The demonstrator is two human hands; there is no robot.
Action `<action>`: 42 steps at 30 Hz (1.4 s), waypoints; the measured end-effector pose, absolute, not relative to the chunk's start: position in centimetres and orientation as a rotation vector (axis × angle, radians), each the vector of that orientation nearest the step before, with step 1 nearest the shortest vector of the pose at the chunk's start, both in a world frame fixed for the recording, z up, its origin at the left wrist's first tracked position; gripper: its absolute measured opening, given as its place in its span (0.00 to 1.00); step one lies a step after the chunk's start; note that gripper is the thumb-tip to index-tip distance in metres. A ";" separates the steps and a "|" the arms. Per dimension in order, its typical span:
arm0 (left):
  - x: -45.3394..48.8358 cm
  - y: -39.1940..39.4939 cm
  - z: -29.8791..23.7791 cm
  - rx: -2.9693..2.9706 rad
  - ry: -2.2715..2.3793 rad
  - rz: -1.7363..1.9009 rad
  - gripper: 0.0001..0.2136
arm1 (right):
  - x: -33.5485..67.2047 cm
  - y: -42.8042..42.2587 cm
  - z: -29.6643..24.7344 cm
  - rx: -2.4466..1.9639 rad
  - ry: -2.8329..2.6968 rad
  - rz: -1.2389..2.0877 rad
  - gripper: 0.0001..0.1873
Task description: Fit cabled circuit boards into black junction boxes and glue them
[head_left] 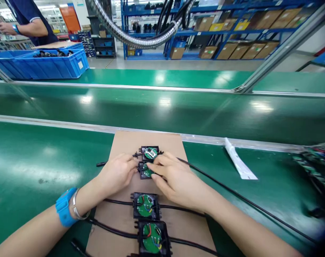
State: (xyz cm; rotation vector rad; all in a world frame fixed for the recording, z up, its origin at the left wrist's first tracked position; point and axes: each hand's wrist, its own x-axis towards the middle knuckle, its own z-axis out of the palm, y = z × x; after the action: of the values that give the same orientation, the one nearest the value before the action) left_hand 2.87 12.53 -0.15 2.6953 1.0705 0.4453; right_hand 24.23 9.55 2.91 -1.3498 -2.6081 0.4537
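Several black plastic housings with round green circuit boards lie in a column on a cardboard sheet (148, 137). My left hand (116, 175) has its fingers bent together at the left side of the second housing from the far end (145, 174). From the right, my right hand (175, 178) grips the same housing, index finger over its circuit board and thumb at the lower edge. The fingers partly hide this board. Just beyond is the farthest housing (151, 153). Nearer me lie another housing (145, 206) and a larger-looking one (153, 237), each with black cables at both sides.
A black cable (232, 191) runs off to the right across the green bench (44, 153). At right lie a white strip (238, 160) and a pile of circuit boards (317, 167). Blue bins (57, 66) and a person (34, 21) are at far left. A metal conduit (135, 41) hangs overhead.
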 end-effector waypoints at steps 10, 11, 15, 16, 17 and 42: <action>4.8 11.1 -1.6 2.799 0.813 0.275 0.07 | 26.2 7.1 1.2 -1.665 -2.284 0.782 0.07; 4.6 10.9 -1.7 2.802 0.801 0.257 0.07 | 26.1 7.0 1.2 -1.657 -2.294 0.797 0.05; 4.0 10.3 -1.4 2.816 0.774 0.193 0.08 | 25.8 7.0 0.7 -1.518 -2.349 0.795 0.04; 4.0 10.2 -1.3 2.821 0.779 0.186 0.08 | 25.7 7.1 0.4 -1.435 -2.352 0.774 0.05; 4.0 10.2 -1.3 2.825 0.782 0.179 0.08 | 25.7 7.3 0.0 -1.342 -2.347 0.742 0.06; 5.4 9.9 -0.7 2.731 0.889 0.227 0.22 | 26.1 9.0 -2.0 -1.210 -2.641 0.152 0.12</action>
State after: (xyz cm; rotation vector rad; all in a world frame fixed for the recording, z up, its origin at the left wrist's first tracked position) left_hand 5.43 9.90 -0.73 2.7306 0.8890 0.2273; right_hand 26.13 9.03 -2.02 -1.2098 -2.6414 0.1519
